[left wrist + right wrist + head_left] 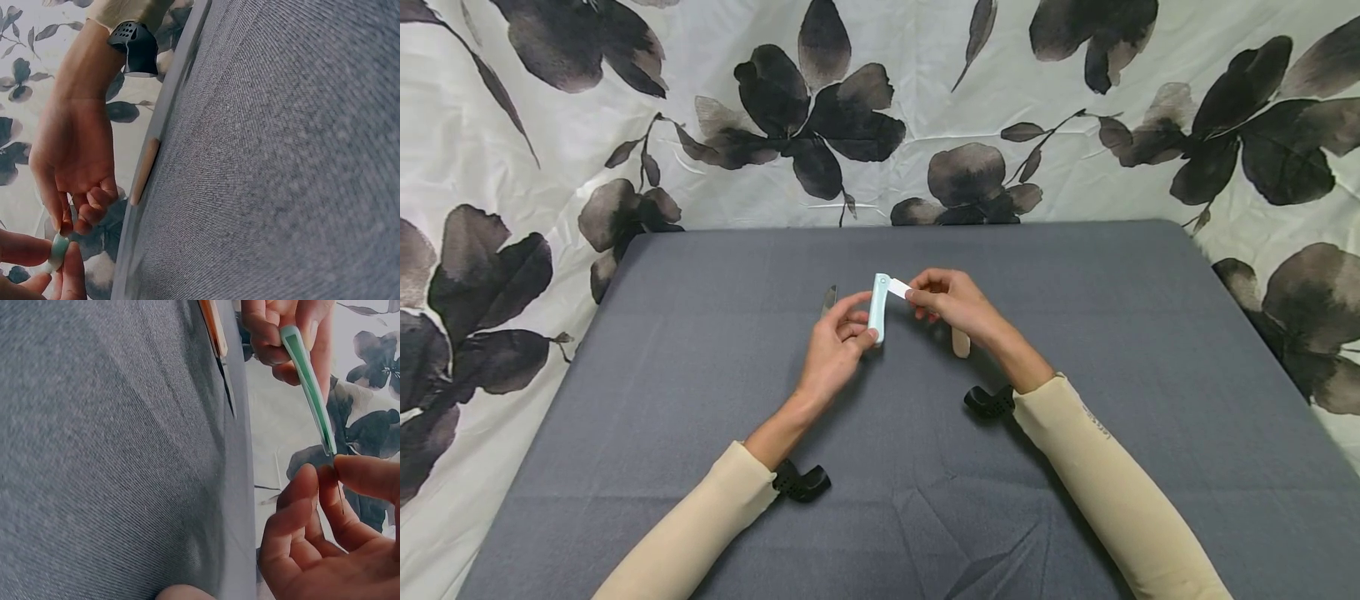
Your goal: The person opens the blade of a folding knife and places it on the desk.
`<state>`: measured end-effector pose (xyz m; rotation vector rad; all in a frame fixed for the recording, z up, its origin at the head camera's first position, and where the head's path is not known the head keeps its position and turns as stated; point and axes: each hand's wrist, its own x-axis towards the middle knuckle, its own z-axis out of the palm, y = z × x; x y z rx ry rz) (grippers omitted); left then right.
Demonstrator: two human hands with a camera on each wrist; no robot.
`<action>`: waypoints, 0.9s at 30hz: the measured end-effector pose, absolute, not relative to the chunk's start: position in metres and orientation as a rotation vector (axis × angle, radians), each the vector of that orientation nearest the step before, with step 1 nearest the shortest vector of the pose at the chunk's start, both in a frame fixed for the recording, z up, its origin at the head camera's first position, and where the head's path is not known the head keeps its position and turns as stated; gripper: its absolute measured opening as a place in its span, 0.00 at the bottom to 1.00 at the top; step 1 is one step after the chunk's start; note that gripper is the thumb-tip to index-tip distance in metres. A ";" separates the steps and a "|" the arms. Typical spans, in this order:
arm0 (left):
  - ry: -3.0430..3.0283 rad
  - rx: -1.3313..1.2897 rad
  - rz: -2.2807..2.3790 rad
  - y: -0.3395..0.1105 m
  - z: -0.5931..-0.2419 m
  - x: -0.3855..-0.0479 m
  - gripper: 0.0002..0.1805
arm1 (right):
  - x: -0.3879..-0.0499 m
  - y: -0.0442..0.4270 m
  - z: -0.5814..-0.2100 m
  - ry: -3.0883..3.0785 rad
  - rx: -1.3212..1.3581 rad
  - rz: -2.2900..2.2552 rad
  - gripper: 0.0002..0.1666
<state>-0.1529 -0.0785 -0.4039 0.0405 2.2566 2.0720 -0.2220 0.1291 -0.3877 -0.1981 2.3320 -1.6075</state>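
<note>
A folding knife with a mint-green handle (877, 310) is held up above the table between both hands. My left hand (833, 350) grips the handle between thumb and fingers. With thumb and fingertips, my right hand (951, 302) pinches the knife's white blade (898, 288), which stands at an angle to the handle. In the right wrist view the handle (306, 378) shows a green slot along its length, and the blade is seen thin, edge-on. In the left wrist view, fingers cover much of the handle (59, 251).
A metal blade (829, 298) lies behind the left hand; the right wrist view shows a knife with a brown handle (214, 328). A wooden rounded piece (961, 342) lies below the right hand, partly hidden. Grey cloth (895, 450) covers the table; a floral sheet (715, 200) hangs behind.
</note>
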 end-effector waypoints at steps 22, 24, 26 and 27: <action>2.251 0.100 2.101 -0.084 -0.408 -0.151 0.32 | -0.215 0.124 -0.383 2.409 -0.115 -1.592 0.11; 2.256 0.108 2.096 -0.084 -0.409 -0.151 0.32 | -0.215 0.125 -0.381 2.417 -0.118 -1.581 0.12; 2.260 0.114 2.092 -0.084 -0.409 -0.151 0.32 | -0.215 0.126 -0.380 2.430 -0.129 -1.575 0.12; 2.262 0.117 2.088 -0.084 -0.410 -0.151 0.32 | -0.215 0.126 -0.380 2.437 -0.135 -1.575 0.12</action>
